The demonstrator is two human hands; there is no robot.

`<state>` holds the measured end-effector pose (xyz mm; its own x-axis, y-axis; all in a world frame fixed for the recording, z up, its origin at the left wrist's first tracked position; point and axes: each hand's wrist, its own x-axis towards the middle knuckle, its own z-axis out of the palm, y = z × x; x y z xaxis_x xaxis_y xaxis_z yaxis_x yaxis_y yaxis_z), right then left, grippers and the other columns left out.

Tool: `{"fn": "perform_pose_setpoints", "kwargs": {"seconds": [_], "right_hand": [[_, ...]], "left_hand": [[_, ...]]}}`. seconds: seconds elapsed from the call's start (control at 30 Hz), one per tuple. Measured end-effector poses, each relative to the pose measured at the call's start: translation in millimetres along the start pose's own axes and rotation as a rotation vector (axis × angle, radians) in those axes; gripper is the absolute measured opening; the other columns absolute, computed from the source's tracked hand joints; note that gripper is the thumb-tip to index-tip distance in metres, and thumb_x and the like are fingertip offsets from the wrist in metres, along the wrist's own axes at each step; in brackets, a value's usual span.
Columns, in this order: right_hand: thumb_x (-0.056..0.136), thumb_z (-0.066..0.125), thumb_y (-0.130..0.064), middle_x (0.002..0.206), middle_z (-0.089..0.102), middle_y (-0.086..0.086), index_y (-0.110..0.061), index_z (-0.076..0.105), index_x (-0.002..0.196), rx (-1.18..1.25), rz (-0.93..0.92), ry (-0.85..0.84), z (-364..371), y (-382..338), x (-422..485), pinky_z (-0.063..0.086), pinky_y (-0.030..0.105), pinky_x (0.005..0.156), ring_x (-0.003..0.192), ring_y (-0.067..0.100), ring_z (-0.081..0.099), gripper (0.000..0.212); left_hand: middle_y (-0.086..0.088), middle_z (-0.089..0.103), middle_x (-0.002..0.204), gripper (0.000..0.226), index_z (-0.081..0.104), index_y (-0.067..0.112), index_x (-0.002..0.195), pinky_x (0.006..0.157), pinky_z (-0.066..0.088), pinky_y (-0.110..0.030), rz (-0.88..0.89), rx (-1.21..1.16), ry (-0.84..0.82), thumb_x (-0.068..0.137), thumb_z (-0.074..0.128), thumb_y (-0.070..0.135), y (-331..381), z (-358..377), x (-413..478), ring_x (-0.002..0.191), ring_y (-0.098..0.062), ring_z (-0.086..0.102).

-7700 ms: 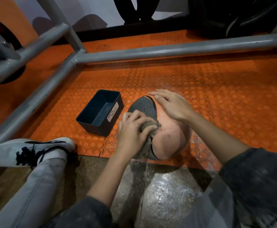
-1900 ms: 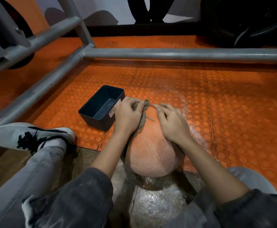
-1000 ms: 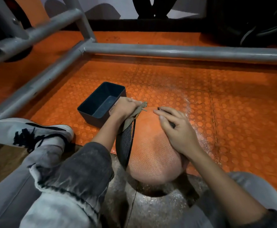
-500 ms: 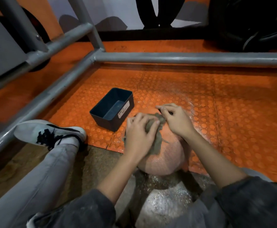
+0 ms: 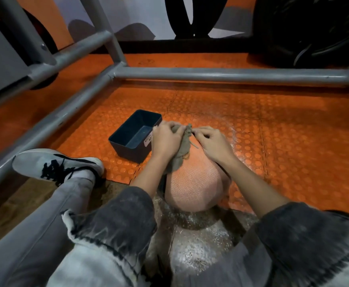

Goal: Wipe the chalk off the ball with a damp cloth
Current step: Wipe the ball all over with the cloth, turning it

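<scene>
An orange textured ball [image 5: 196,187] dusted pale with chalk sits on the floor between my legs, at the edge of the orange mat. A grey-brown cloth [image 5: 183,148] hangs over the ball's far top. My left hand [image 5: 166,139] grips the cloth's left side with curled fingers. My right hand [image 5: 213,141] pinches the cloth's upper right edge, where a loose thread sticks out. Both hands are over the far part of the ball.
A dark rectangular tub [image 5: 135,135] with a white label stands just left of my left hand. Grey metal frame bars [image 5: 211,73] run across the back and along the left. My left shoe [image 5: 55,164] lies at the left. Chalk dust [image 5: 200,245] covers the floor below the ball.
Both hands have shifted toward the ball's far side and now hold the cloth between them, stretched at its top edge. More of the ball's near surface shows.
</scene>
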<state>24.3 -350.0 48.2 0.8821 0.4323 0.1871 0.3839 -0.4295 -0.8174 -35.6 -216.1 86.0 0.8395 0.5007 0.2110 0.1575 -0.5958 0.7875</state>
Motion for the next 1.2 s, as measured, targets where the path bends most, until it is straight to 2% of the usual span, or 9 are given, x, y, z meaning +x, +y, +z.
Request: {"fn": "perform_pose_setpoints", "kwargs": {"seconds": [0.1, 0.17, 0.3, 0.53, 0.7, 0.8, 0.9, 1.03, 1.2], "right_hand": [[0.094, 0.048, -0.03, 0.115, 0.065, -0.007, -0.029, 0.074, 0.101, 0.052, 0.04, 0.033, -1, -1, 3, 0.045, 0.039, 0.094, 0.112, 0.016, 0.056, 0.027], [0.095, 0.05, -0.024, 0.109, 0.066, -0.005, -0.03, 0.073, 0.1, 0.114, 0.045, 0.016, -4, -2, 6, 0.045, 0.034, 0.092, 0.107, 0.015, 0.057, 0.025], [0.095, 0.049, -0.025, 0.114, 0.066, -0.001, -0.042, 0.068, 0.093, 0.157, 0.058, -0.041, -12, -4, 14, 0.044, 0.035, 0.097, 0.111, 0.015, 0.056, 0.025], [0.095, 0.05, -0.022, 0.118, 0.066, 0.005, -0.017, 0.073, 0.106, 0.126, 0.104, 0.013, -9, -4, 24, 0.046, 0.037, 0.095, 0.11, 0.019, 0.059, 0.025], [0.095, 0.05, -0.026, 0.113, 0.069, -0.003, -0.023, 0.074, 0.103, 0.125, 0.136, 0.028, -11, -4, 27, 0.049, 0.034, 0.093, 0.107, 0.013, 0.06, 0.026], [0.094, 0.052, -0.028, 0.11, 0.07, -0.005, -0.025, 0.074, 0.102, 0.123, 0.172, 0.055, -16, -4, 27, 0.048, 0.029, 0.086, 0.101, 0.012, 0.061, 0.023], [0.094, 0.054, -0.027, 0.112, 0.069, -0.003, -0.02, 0.074, 0.104, 0.153, 0.186, 0.052, -19, -3, 30, 0.042, 0.022, 0.083, 0.103, 0.006, 0.058, 0.023], [0.094, 0.053, -0.027, 0.11, 0.07, -0.004, -0.022, 0.075, 0.101, 0.151, 0.215, 0.07, -18, -1, 35, 0.046, 0.028, 0.083, 0.103, 0.011, 0.061, 0.023], [0.093, 0.054, -0.03, 0.101, 0.071, -0.009, -0.027, 0.075, 0.098, 0.133, 0.247, 0.055, -16, -3, 44, 0.046, 0.026, 0.076, 0.095, 0.008, 0.062, 0.023]], "left_hand": [[-0.005, 0.061, 0.103, 0.023, 0.07, 0.013, 0.096, 0.096, 0.036, -0.038, 0.104, 0.07, 0.009, 0.091, 0.058, 0.032, 2, 1, -23, 0.106, -0.03, 0.05], [-0.003, 0.059, 0.098, 0.025, 0.07, 0.014, 0.098, 0.089, 0.03, -0.03, 0.217, 0.113, 0.016, 0.091, 0.057, 0.034, 4, 0, -45, 0.101, -0.027, 0.048], [0.004, 0.051, 0.093, 0.021, 0.069, 0.015, 0.1, 0.086, 0.036, -0.035, 0.327, 0.147, -0.045, 0.091, 0.06, 0.032, 7, -3, -57, 0.098, -0.023, 0.042], [-0.001, 0.063, 0.102, 0.02, 0.071, 0.021, 0.087, 0.093, 0.041, -0.04, 0.059, 0.076, -0.02, 0.088, 0.06, 0.038, 9, 3, 5, 0.105, -0.025, 0.05], [-0.001, 0.071, 0.092, 0.02, 0.063, 0.026, 0.069, 0.089, 0.049, -0.039, -0.064, 0.001, -0.045, 0.085, 0.063, 0.038, 8, 7, 23, 0.096, -0.024, 0.061], [-0.001, 0.069, 0.095, 0.021, 0.069, 0.021, 0.077, 0.089, 0.048, -0.039, -0.01, 0.042, -0.098, 0.085, 0.063, 0.039, 8, 10, 22, 0.099, -0.025, 0.06], [-0.001, 0.07, 0.088, 0.02, 0.069, 0.017, 0.077, 0.082, 0.051, -0.031, -0.088, 0.025, -0.212, 0.083, 0.068, 0.036, 17, 6, 36, 0.09, -0.019, 0.064], [-0.009, 0.068, 0.09, 0.025, 0.068, 0.009, 0.074, 0.08, 0.048, -0.031, -0.157, 0.048, -0.362, 0.079, 0.073, 0.033, 23, 6, 70, 0.095, -0.026, 0.064], [-0.007, 0.068, 0.102, 0.026, 0.07, 0.007, 0.091, 0.079, 0.044, -0.026, -0.176, 0.073, -0.309, 0.084, 0.067, 0.032, 13, 19, 84, 0.096, -0.022, 0.06]]}}
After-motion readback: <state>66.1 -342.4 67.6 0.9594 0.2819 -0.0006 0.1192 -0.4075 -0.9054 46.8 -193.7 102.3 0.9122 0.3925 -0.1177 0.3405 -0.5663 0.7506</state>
